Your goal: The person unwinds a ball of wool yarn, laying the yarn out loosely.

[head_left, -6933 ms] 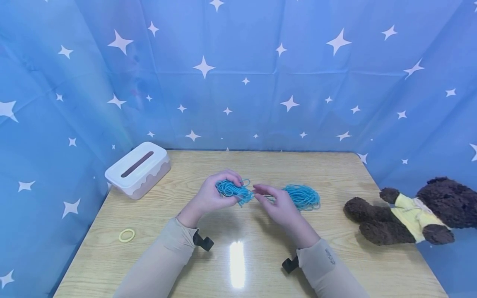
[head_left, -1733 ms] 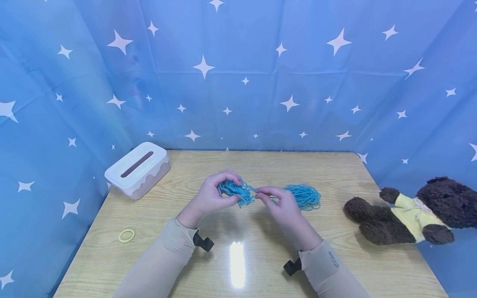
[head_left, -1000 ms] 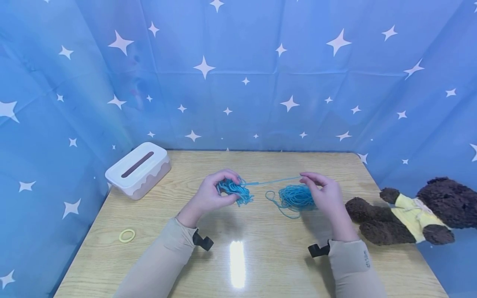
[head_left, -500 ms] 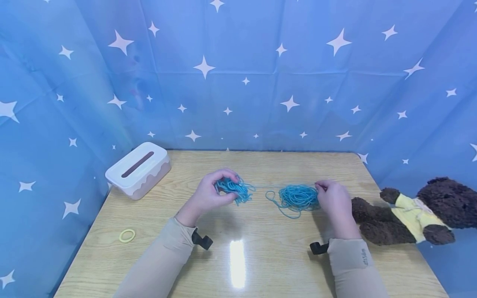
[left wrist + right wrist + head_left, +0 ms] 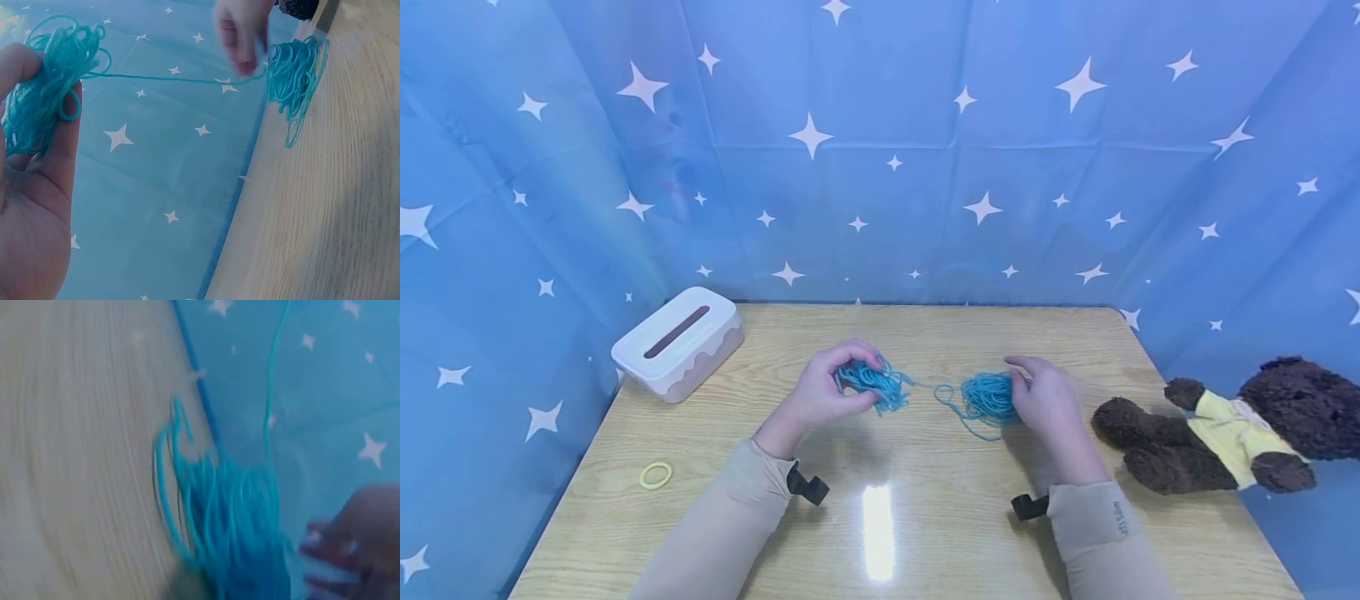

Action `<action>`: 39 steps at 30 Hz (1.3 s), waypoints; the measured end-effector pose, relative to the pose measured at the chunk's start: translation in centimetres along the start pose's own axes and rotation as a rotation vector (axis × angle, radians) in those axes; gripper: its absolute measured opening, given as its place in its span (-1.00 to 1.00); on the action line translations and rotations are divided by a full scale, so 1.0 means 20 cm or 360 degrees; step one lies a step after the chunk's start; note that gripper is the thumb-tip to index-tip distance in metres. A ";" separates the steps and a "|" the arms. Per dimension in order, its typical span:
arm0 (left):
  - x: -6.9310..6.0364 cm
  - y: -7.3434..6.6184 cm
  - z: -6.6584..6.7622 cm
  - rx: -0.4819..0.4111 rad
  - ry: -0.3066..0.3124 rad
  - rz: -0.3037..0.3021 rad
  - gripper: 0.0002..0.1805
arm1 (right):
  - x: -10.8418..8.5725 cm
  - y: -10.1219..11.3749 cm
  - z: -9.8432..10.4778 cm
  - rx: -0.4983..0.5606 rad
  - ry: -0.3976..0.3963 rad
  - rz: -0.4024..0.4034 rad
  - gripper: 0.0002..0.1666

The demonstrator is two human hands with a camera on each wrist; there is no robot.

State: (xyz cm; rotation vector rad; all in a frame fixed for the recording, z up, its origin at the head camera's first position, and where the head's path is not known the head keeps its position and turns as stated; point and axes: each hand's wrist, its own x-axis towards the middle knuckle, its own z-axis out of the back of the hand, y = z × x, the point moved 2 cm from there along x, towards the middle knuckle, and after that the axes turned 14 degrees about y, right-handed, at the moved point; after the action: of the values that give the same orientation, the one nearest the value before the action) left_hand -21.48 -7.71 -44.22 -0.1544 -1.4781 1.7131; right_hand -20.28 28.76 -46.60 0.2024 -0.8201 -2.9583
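My left hand (image 5: 823, 392) holds a bunch of blue yarn (image 5: 880, 383) above the table, thumb and fingers curled round it. Loops stick out of that bunch in the left wrist view. From it a single strand (image 5: 169, 79) stretches across to a second yarn pile (image 5: 987, 398), which lies on the table with a loose loop at its left. Over the pile's right side is my right hand (image 5: 1047, 404), thumb and fingers apart. It looks blurred in the right wrist view, beside the pile, and the strand runs into the yarn rather than to the fingers.
A white tissue box (image 5: 681, 337) stands at the table's back left. Nearer the front left lies a yellow ring (image 5: 656, 475). A brown plush bear (image 5: 1247, 437) in a yellow top lies over the right edge. A starry blue curtain (image 5: 880, 208) hangs behind.
My right hand pulled a strand rightward from the bunch, past the pile, and has come back left over it with its fingers parted. The pile has shifted slightly left; the left hand stays put.
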 end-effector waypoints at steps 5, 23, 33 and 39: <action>0.00 -0.01 -0.02 -0.0035 0.0025 0.0011 -0.62 | -0.02 0.23 -0.10 0.0383 0.0072 0.0422 -0.49; 0.00 0.00 -0.02 -0.0033 0.0048 -0.0004 -0.62 | -0.08 0.44 -0.24 0.0552 -0.0040 0.0622 -0.76; 0.00 0.00 -0.02 -0.0025 0.0027 0.0022 -0.62 | -0.05 0.23 -0.06 0.0575 -0.0257 0.0407 -0.66; 0.00 0.00 -0.01 -0.0022 0.0018 0.0038 -0.61 | -0.03 0.10 0.02 0.0543 -0.0386 0.0268 -0.59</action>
State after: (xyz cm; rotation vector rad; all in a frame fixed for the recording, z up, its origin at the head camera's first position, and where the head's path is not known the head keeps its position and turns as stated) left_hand -21.27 -7.54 -44.26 -0.1893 -1.4857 1.7189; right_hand -19.62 27.34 -45.27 -0.2059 -1.2996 -2.7003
